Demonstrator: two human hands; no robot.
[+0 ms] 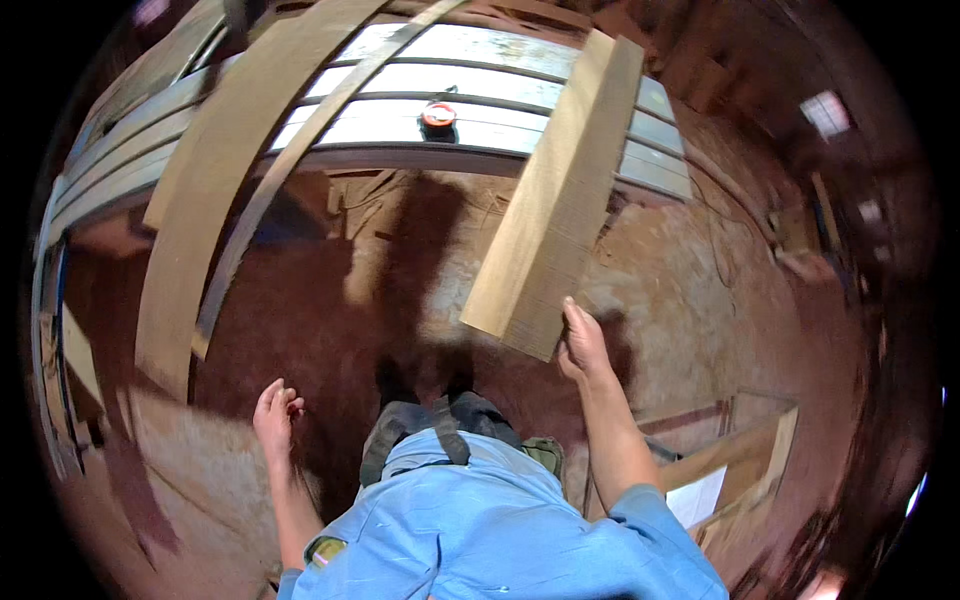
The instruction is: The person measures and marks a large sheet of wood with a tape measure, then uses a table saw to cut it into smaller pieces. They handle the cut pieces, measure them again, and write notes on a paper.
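My right hand (583, 345) grips the near right edge of a wide wooden board (560, 210), its thumb lying at the edge. Pale along its left side and browner along its right, the board slants away from me, and its far end reaches over a slatted bench (400, 78). My left hand (275, 415) hangs in the air at the left with loosely bent fingers and nothing visible in them. Beyond it, a long brown plank (220, 165) and a narrow strip of wood (275, 180) rest across the bench, their near ends jutting toward me.
An orange-and-black round tool, perhaps a tape measure (438, 118), sits on the bench. At the lower right stands a wooden box-like frame (765, 440) with a white sheet of paper (697, 497). Reddish dust and wood scraps cover the floor (690, 290).
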